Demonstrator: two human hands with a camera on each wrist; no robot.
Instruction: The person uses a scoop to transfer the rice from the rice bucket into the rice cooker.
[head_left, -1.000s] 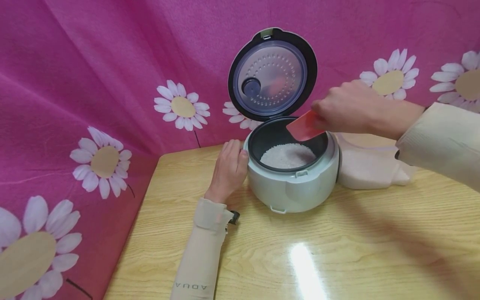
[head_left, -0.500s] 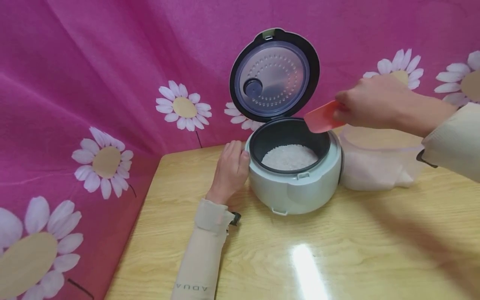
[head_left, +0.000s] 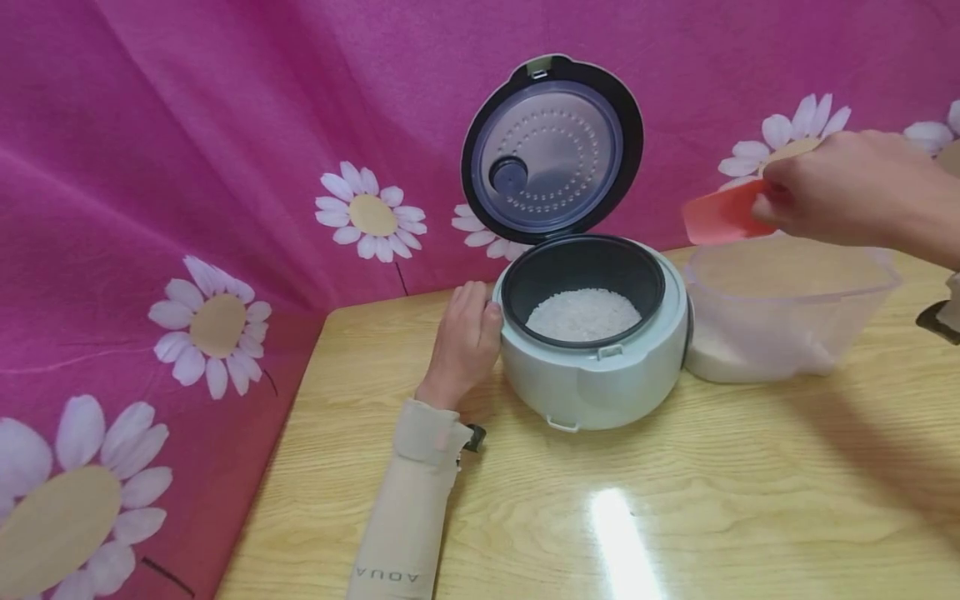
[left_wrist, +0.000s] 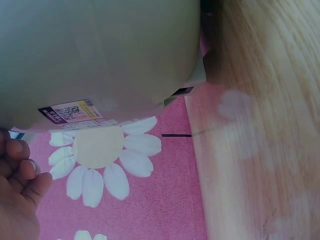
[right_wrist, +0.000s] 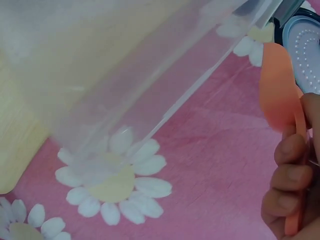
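My right hand (head_left: 855, 183) grips an orange-red scoop (head_left: 723, 215) by its handle, high over the near-left rim of a clear plastic container (head_left: 787, 333). In the right wrist view, the fingers curl around the handle of the scoop (right_wrist: 278, 85). White grains lie low in that container. A pale green rice cooker (head_left: 592, 387) stands to its left, lid (head_left: 551, 150) up, with white rice (head_left: 583, 315) in its dark inner pot. My left hand (head_left: 461, 342) holds the cooker's left side near the rim; its bent fingertips show beside the body in the left wrist view.
The wooden table (head_left: 360, 417) carries the cooker and the container. Behind and to the left hangs a magenta cloth (head_left: 225, 100) with large white daisies, close behind the open lid. A light reflection lies on the table's near part.
My right hand has carried the scoop rightward and slightly up, from over the cooker's pot to over the clear container. The left hand stays at the cooker.
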